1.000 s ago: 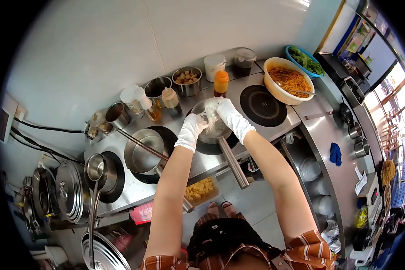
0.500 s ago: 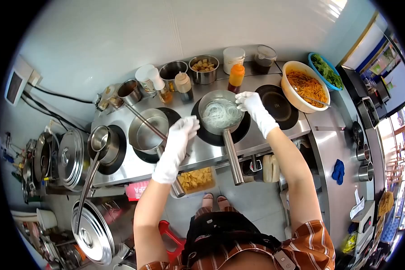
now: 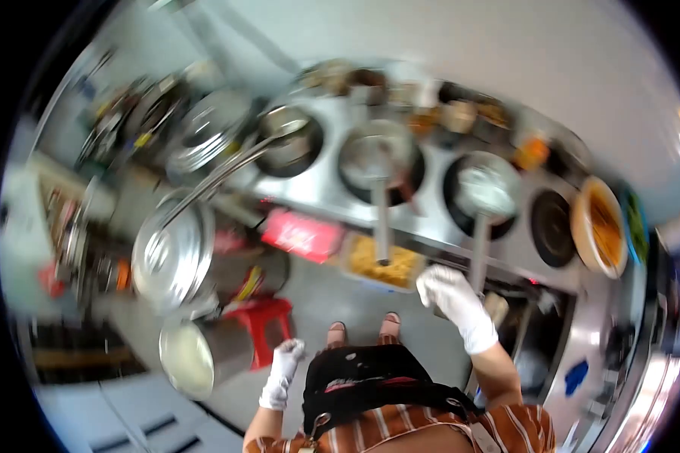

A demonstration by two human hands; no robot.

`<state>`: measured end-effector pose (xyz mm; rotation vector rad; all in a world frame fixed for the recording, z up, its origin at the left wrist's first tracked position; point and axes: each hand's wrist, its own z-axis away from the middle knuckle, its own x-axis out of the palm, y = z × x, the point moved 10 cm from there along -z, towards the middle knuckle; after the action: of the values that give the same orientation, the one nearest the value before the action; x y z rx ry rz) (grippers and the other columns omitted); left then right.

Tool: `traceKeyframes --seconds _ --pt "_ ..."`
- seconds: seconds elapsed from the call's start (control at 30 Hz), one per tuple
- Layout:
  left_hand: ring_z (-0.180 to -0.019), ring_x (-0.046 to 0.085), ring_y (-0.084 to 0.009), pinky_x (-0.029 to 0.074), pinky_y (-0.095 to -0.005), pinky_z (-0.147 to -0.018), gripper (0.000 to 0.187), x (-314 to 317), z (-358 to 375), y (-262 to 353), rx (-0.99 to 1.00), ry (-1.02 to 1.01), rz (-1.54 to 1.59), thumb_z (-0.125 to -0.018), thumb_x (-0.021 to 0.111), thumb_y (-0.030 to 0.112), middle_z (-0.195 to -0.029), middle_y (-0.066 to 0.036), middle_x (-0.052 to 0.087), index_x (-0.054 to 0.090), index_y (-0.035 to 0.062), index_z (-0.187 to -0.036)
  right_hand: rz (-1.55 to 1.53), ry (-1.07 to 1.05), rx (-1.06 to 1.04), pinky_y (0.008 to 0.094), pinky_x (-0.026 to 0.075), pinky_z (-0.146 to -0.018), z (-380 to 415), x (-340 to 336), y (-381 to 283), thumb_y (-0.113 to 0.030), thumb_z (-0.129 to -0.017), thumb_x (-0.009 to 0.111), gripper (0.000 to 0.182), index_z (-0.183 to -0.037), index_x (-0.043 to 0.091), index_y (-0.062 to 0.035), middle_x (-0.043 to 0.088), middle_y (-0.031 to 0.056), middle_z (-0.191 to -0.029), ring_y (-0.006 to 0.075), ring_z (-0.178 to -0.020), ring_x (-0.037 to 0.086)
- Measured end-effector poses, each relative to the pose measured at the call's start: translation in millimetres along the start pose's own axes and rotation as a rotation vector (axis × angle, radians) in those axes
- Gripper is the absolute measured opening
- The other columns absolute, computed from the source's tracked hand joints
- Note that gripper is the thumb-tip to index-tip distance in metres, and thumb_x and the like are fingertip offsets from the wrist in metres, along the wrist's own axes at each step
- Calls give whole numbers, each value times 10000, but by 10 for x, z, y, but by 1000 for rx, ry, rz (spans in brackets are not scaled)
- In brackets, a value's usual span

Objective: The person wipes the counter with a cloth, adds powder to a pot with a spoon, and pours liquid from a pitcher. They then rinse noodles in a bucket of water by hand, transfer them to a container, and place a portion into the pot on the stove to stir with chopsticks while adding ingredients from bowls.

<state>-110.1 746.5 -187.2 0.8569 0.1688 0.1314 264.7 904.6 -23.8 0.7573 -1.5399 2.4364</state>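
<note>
My left hand (image 3: 284, 371), in a white glove, hangs low beside my black apron (image 3: 366, 377), near the red stool (image 3: 261, 321). Its fingers are curled in and nothing shows in them. My right hand (image 3: 455, 303), also gloved, is in front of the stove with loosely bent fingers and nothing visible in it. It is close to the handle of a saucepan (image 3: 479, 257) but seems apart from it. White translucent noodles (image 3: 485, 189) lie in that pan. Another saucepan (image 3: 381, 219) stands to its left, with chopsticks (image 3: 404, 185) across it. Motion blurs the view.
A tub of yellow pieces (image 3: 378, 264) sits below the stove edge, beside a pink box (image 3: 301, 235). Left are a ladle (image 3: 219, 174) on a pot and a large lid (image 3: 170, 253). A bowl of orange shreds (image 3: 608, 226) stands right.
The view has swung left and down. Both hands have drawn back from the stove toward my body, the left lower than the right. The left fingers have curled in.
</note>
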Motion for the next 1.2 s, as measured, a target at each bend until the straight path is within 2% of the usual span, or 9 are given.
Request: traceKeyframes --seconds 0.07,0.2,0.27,0.33,0.47,0.53,0.77,0.97,1.2 --pt "-661 481 -62 421 -235 -609 91 -632 78 127 292 280 -235 -819 630 72 -702 30 551 610 35 -738 51 -71 168 267 431 -623 -195 226 664 -114 -881 555 138 -930 585 11 569 51 -780 132 -676 537" --pt "-637 430 -69 408 -245 -612 177 -2062 484 191 365 839 -61 -815 644 88 -648 27 508 544 26 -684 -77 2 514 254 419 -645 -348 271 1926 -136 -886 552 115 -963 585 -56 559 20 -795 126 -706 519" --pt "-608 458 -86 422 -257 -598 161 -2873 581 97 312 1154 -235 -810 649 92 -634 10 533 563 10 -703 -164 39 634 259 419 -657 -425 296 2430 -132 -879 564 105 -963 582 -73 564 16 -822 123 -716 513" --pt "-694 625 -184 477 -301 -670 171 -3438 399 -5 236 1164 -243 -765 667 161 -768 -114 667 650 2 -826 -209 26 697 257 419 -658 -553 408 2782 -132 -872 577 119 -975 589 -72 562 13 -815 121 -716 511" --pt "-730 664 -234 506 -337 -692 170 -4321 -495 -865 4 972 -312 -758 640 174 -805 -137 682 685 30 -837 -146 99 686 255 419 -655 -762 790 3294 -135 -867 586 129 -979 602 -71 568 9 -805 120 -711 515" --pt "-768 673 -293 525 -371 -714 163 -4373 -1113 -1302 -149 752 -1013 -756 600 159 -808 -158 679 702 53 -825 -170 148 668 254 421 -654 -823 1096 3431 -136 -863 592 134 -976 612 -66 579 8 -803 120 -706 522" --pt "-910 657 -313 529 -377 -761 191 -4327 -1868 -2650 -563 629 -786 -777 612 204 -947 -175 673 714 85 -885 3 237 763 272 429 -690 -440 1551 3970 -163 -886 578 201 -1022 600 -17 589 36 -835 141 -755 537" --pt "-939 632 -353 509 -398 -793 238 -3947 -2205 -2803 -588 530 -756 -780 588 215 -973 -186 661 699 55 -916 57 336 799 275 419 -680 -298 1443 4108 -190 -883 580 212 -1019 595 -29 582 28 -834 138 -733 520" --pt "-929 643 -312 514 -374 -778 222 -4271 -1976 -2683 -494 654 -614 -765 621 228 -956 -182 663 701 91 -921 23 298 737 246 424 -668 -450 1639 4003 -180 -882 585 186 -1006 600 -43 586 19 -821 121 -727 524"
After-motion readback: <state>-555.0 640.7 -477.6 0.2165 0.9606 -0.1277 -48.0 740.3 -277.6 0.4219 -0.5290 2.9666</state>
